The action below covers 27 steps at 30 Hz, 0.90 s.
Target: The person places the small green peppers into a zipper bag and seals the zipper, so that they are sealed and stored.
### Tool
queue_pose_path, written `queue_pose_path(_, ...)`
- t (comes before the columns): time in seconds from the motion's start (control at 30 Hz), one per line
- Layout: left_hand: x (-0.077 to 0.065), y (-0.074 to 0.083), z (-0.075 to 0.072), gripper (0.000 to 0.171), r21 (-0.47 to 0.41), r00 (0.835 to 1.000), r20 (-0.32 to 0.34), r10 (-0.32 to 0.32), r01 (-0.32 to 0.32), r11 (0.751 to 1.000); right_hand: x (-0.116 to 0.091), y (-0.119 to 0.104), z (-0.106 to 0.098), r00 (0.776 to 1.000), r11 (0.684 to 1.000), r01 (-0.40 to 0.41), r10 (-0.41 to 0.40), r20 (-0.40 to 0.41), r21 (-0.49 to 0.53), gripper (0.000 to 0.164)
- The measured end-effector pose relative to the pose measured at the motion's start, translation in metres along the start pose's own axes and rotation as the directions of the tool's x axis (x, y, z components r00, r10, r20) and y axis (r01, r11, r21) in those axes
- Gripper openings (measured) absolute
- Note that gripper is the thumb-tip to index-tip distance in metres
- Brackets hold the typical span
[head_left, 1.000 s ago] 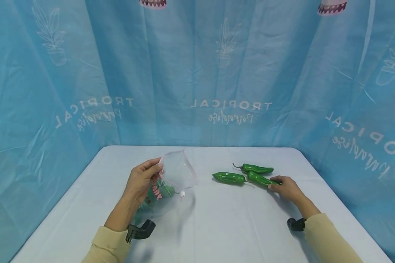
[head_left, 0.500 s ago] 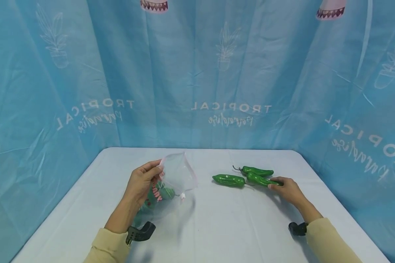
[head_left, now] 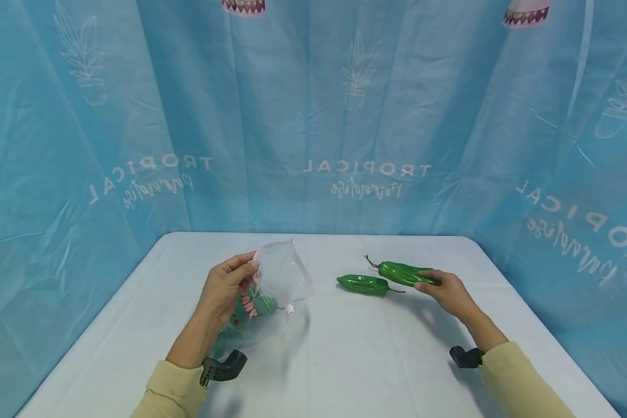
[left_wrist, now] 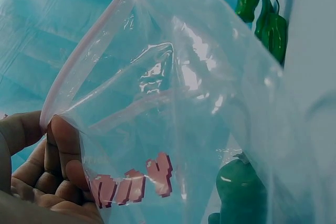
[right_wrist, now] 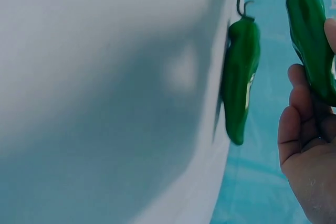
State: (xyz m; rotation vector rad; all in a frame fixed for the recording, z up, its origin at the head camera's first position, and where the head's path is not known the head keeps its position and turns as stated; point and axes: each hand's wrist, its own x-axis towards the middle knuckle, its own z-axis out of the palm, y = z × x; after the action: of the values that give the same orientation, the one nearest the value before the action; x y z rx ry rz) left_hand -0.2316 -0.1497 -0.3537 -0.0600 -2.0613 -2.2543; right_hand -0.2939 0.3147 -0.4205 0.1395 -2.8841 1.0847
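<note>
My right hand (head_left: 446,292) has just raised a green chili pepper (right_wrist: 312,40) from beside the other two. Half a second ago it lay low among them; now, from the head, it overlaps the farther chili, and the right-wrist view shows a gap around it. My grip there is a pinch of thumb and fingers on one end. I judge the pick-up made, with the pepper free to travel, though it is well apart from the bag.

That clear zip bag (head_left: 284,270) hasn't shifted: my left hand (head_left: 226,287) pinches its pink-edged rim, and the mouth gapes. A rounder green pepper (left_wrist: 241,190) shows through the plastic; how much else is in there I can't tell. The near chili (head_left: 363,284) and the far chili (right_wrist: 241,85) lie on the table (head_left: 355,354), both outside the bag.
</note>
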Motion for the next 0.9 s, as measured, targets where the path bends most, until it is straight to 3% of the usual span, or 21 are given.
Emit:
queue_pose_path(0.67,-0.001,0.001,0.000,0.039,-0.011,1.000,0.002,-0.005,0.005,1.000,-0.005,-0.041,0.005,0.996,0.996,0.084,-0.084,-0.001,0.040,0.054)
queue_pose_path(0.9,0.000,0.000,-0.001,0.039,-0.014,1.000,0.001,-0.005,0.005,1.000,-0.008,-0.061,0.011,0.987,0.984,0.158,-0.159,-0.001,0.085,0.048)
